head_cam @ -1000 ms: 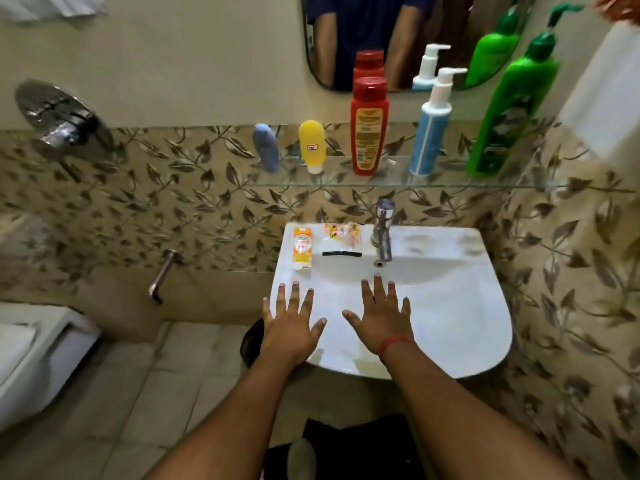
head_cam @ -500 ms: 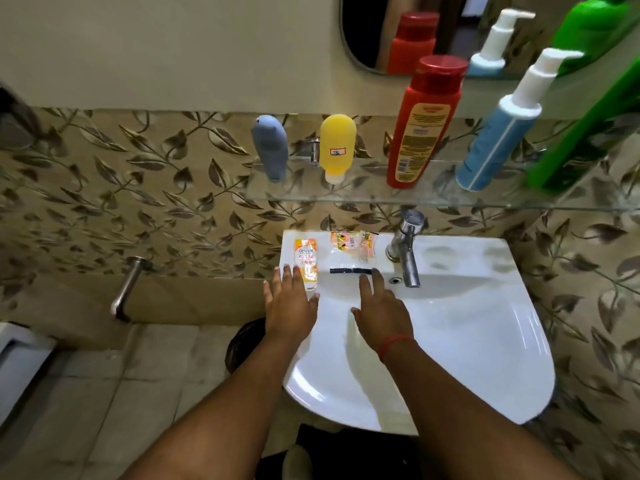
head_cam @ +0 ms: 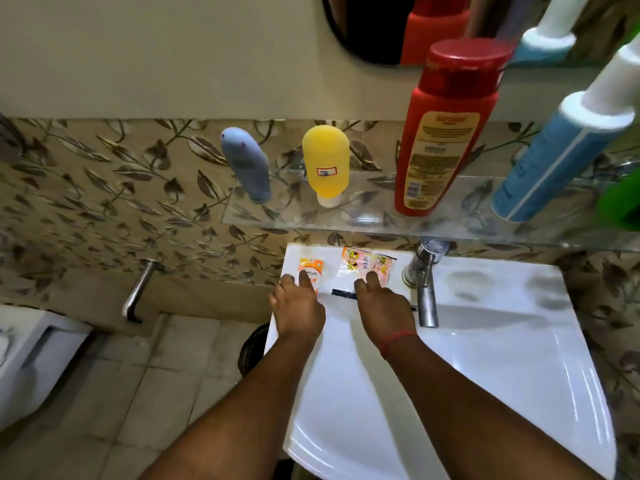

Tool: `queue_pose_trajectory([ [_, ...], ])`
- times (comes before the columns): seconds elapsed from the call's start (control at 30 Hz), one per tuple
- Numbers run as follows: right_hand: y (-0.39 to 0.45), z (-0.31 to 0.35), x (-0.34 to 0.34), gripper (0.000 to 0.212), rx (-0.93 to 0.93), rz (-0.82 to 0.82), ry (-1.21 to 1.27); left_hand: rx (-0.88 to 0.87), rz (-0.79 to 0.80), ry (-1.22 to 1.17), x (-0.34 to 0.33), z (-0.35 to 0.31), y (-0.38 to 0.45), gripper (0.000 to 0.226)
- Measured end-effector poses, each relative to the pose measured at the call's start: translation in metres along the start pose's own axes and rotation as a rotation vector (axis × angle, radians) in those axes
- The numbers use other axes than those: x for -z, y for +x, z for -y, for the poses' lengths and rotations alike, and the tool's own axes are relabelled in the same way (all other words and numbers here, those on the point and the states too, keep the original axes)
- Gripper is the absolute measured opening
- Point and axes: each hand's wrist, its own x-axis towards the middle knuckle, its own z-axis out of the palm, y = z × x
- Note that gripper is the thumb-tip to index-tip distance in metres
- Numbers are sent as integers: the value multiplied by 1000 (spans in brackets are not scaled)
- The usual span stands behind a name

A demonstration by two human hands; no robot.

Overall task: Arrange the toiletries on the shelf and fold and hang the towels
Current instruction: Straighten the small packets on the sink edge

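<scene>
Both hands at sink ledge.
Left hand fingers laid straight on orange sachet; right hand fingers straight, touching sachet strip.

A small bathroom seen from above the washbasin.
Plain cream wall sits over leaf-patterned tiles; a mirror hangs top centre. Grey floor tiles lie below, a white toilet at left, a metal pipe on the wall.
</scene>
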Motion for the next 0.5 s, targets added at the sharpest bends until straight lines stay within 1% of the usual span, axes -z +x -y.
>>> queue_pose_trajectory([
  [0.07,4,-4,6,38,57,3,-13,62,7,-49,3,-1,-5,78],
  [0.13,7,-4,15,37,71,-21,-5,103,3,-79,8,1,-12,84],
  [0.2,4,-3,28,33,75,-60,53,165,-17,-114,16,9,-21,82],
  [0.27,-7,1,36,27,129,-102,97,221,-54,-171,26,28,-32,79],
  [0.37,-30,10,44,18,256,-177,100,278,-103,-269,39,75,-50,87],
  [0.5,-43,53,49,20,406,-71,190,329,-98,-322,42,153,-69,81],
])
